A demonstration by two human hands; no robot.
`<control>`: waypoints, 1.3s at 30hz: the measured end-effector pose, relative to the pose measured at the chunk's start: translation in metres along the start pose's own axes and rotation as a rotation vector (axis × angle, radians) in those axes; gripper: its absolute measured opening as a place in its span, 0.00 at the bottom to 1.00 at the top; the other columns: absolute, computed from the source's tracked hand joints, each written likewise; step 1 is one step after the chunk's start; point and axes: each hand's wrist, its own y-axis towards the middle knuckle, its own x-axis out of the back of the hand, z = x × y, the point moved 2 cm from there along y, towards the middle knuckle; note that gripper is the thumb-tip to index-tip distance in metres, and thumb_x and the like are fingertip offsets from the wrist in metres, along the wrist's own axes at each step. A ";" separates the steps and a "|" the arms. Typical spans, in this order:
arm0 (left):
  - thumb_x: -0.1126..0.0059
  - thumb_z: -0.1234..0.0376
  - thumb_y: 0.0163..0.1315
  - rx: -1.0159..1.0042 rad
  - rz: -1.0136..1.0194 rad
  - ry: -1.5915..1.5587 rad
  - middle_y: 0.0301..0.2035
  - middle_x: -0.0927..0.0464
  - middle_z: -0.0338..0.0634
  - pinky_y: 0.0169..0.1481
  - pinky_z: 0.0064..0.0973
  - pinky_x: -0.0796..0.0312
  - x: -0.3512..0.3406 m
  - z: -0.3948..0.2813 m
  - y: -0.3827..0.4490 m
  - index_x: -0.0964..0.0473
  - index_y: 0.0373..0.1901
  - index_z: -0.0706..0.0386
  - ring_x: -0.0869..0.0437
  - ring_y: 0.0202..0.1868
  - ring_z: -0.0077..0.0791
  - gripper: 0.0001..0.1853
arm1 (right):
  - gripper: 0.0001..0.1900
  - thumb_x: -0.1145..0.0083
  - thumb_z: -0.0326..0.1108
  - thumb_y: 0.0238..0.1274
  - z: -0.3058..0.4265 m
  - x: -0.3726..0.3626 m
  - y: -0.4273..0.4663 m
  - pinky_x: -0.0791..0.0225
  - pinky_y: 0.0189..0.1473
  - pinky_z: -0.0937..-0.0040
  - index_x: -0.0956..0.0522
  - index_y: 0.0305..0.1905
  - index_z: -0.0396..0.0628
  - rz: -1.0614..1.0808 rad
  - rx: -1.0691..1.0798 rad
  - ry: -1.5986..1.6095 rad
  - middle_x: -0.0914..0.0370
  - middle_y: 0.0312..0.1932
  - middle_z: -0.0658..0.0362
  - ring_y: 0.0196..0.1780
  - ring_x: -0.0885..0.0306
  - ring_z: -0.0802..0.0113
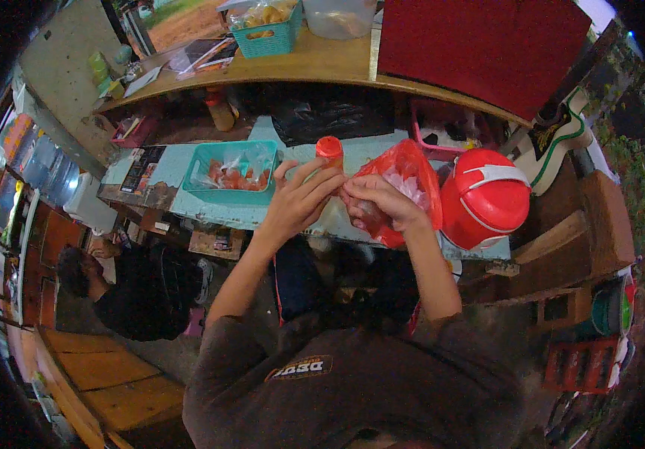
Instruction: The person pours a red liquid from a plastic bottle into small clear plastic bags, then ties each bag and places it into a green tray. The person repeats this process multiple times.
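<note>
My left hand (303, 196) and my right hand (381, 201) meet at the fingertips above the light blue table (232, 209). Both pinch what looks like a thin clear plastic bag (334, 216), which hangs below the fingers; its contents are hard to make out. Just behind the fingers stands a container with an orange-red lid (329, 147). To the left, a teal plastic basket (204, 195) holds clear bags with orange-red pieces. Beside my right hand lies an open red plastic bag (432, 196) with whitish plastic inside. A red cooler jug (488, 196) with a white handle stands at the right.
A wooden shelf (322, 64) runs behind, bearing another teal basket (266, 45) and a clear tub (339, 19). Under it lie a black plastic bag (334, 115) and a pink basket (440, 147). A person in black (143, 292) is low at the left, near a wooden bench (115, 370).
</note>
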 end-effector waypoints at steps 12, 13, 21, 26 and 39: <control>0.47 0.69 0.64 0.163 0.108 -0.159 0.38 0.25 0.43 0.64 0.44 0.48 0.010 0.001 0.016 0.26 0.38 0.58 0.28 0.52 0.41 0.04 | 0.15 0.50 0.45 0.75 0.001 0.005 0.001 0.30 0.39 0.74 0.26 0.45 0.42 0.053 0.037 -0.238 0.27 0.33 0.62 0.36 0.26 0.73; 0.48 0.68 0.65 0.186 0.123 -0.190 0.38 0.26 0.44 0.64 0.44 0.48 0.011 0.006 0.016 0.26 0.38 0.58 0.28 0.53 0.43 0.04 | 0.15 0.51 0.45 0.75 0.001 0.006 0.002 0.30 0.42 0.74 0.26 0.47 0.42 0.063 0.073 -0.254 0.26 0.36 0.61 0.40 0.25 0.73; 0.53 0.68 0.70 0.297 0.081 -0.275 0.38 0.29 0.46 0.63 0.42 0.47 0.018 0.004 0.019 0.28 0.40 0.61 0.29 0.50 0.42 0.06 | 0.10 0.42 0.31 0.66 0.014 -0.005 -0.012 0.34 0.60 0.65 0.25 0.50 0.43 -0.090 0.562 -0.955 0.30 0.53 0.54 0.59 0.29 0.60; 0.56 0.65 0.75 0.567 0.073 -0.577 0.40 0.27 0.46 0.58 0.34 0.36 0.006 0.001 0.011 0.28 0.42 0.63 0.25 0.47 0.38 0.11 | 0.08 0.39 0.32 0.62 0.006 -0.015 -0.010 0.31 0.57 0.62 0.20 0.43 0.42 -0.364 0.823 -1.179 0.30 0.49 0.50 0.53 0.27 0.51; 0.52 0.71 0.72 0.519 -0.357 -0.432 0.58 0.27 0.57 0.64 0.39 0.33 -0.047 -0.043 0.006 0.30 0.56 0.65 0.25 0.61 0.51 0.14 | 0.14 0.46 0.36 0.73 -0.032 0.001 0.011 0.33 0.48 0.81 0.20 0.51 0.37 -0.446 0.504 -0.114 0.24 0.45 0.61 0.48 0.26 0.80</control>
